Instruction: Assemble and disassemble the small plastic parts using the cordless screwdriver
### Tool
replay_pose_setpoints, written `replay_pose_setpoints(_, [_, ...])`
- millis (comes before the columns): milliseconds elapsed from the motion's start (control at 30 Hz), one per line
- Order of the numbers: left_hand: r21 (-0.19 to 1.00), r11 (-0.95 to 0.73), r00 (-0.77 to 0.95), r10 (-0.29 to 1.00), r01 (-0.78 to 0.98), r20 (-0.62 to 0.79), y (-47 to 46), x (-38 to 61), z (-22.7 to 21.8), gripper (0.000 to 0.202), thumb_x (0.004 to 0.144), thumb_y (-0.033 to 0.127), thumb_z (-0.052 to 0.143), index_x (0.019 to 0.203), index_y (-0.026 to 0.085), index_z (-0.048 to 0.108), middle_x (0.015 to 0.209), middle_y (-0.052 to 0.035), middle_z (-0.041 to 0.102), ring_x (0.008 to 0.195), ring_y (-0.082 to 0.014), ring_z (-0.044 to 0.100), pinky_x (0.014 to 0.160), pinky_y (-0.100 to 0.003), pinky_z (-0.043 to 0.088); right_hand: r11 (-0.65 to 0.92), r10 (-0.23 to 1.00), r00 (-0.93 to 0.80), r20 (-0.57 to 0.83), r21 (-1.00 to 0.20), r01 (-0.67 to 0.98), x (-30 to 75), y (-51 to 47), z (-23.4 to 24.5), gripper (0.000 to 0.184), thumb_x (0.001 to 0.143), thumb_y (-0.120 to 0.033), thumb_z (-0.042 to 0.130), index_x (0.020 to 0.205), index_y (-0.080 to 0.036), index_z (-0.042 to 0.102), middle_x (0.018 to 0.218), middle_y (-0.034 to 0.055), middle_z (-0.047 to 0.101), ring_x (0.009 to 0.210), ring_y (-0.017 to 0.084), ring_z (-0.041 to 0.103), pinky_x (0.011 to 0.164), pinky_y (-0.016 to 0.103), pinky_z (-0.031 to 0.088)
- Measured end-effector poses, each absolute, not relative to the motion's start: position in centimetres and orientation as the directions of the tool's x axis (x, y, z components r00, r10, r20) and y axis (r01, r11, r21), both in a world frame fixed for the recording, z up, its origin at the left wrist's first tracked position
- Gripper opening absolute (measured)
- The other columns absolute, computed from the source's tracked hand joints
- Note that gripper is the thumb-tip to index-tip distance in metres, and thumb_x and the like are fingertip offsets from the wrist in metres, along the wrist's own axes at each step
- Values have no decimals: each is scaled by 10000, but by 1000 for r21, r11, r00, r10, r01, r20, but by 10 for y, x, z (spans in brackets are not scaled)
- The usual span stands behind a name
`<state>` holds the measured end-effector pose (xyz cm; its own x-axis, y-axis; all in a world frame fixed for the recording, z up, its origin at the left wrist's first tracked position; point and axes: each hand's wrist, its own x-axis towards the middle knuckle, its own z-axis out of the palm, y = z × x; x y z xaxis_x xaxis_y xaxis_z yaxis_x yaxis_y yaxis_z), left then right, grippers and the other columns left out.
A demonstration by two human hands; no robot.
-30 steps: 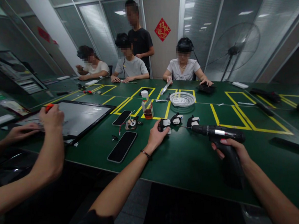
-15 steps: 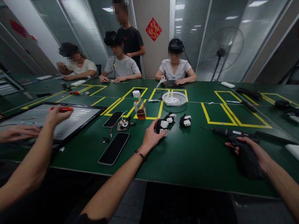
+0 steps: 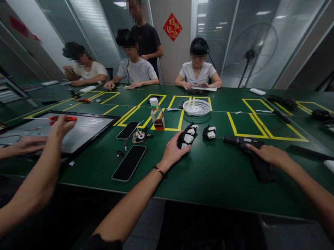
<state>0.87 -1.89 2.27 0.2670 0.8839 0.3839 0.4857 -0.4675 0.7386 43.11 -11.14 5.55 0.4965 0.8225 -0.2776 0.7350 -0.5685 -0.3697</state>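
Observation:
My left hand reaches across the green table, fingers curled round a small black-and-white part. A second part of the same kind lies just to its right. My right hand lies over the grip of a black power drill, fingers closed on it. The drill rests on its side on the table, its bit pointing left toward the second part.
A bottle of brown liquid, a white basket, two phones and small parts sit beyond. On my left a co-worker's hand holds a red tool over a large dark panel. Several people sit opposite; a fan stands behind.
My right hand has brought the drill down from mid-air, and it now lies on the table near the second part. My left hand stays on the black-and-white part.

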Motion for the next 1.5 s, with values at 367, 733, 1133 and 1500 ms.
replay_pose_setpoints(367, [837,-328,178,944,438,277,-9,11,8,681,778,484,713,1364,198,517,1170,-92,669,1010,-228,638,891,-357,517,378,892,-326,312,-121,918,236,-105,71,428,1003,-303,425,1425,-269,489,1140,118,666,908,243,648,693,292,469])
replay_pose_setpoints(733, [838,-373,378,899,398,221,-8,9,5,668,770,404,723,1374,196,525,1143,-103,680,1012,-227,653,917,-375,516,577,800,-534,273,-111,809,214,-69,33,607,947,-105,438,1515,-302,354,1276,119,593,1037,235,621,807,324,509])
replay_pose_setpoints(1133, [788,-404,386,893,465,230,-8,10,10,763,709,399,769,1402,224,504,1149,-93,681,998,-244,657,928,-398,515,574,807,-515,288,-181,798,221,-71,30,601,924,-67,435,1496,-248,397,1275,116,621,1060,236,633,879,361,520])
replay_pose_setpoints(1500, [785,-375,292,921,494,256,-3,7,10,741,730,454,754,1387,212,512,1214,-83,669,1060,-242,643,938,-363,514,422,901,-288,324,-504,753,226,-65,21,479,975,-239,515,1442,-229,409,1048,68,709,893,210,681,804,322,502])
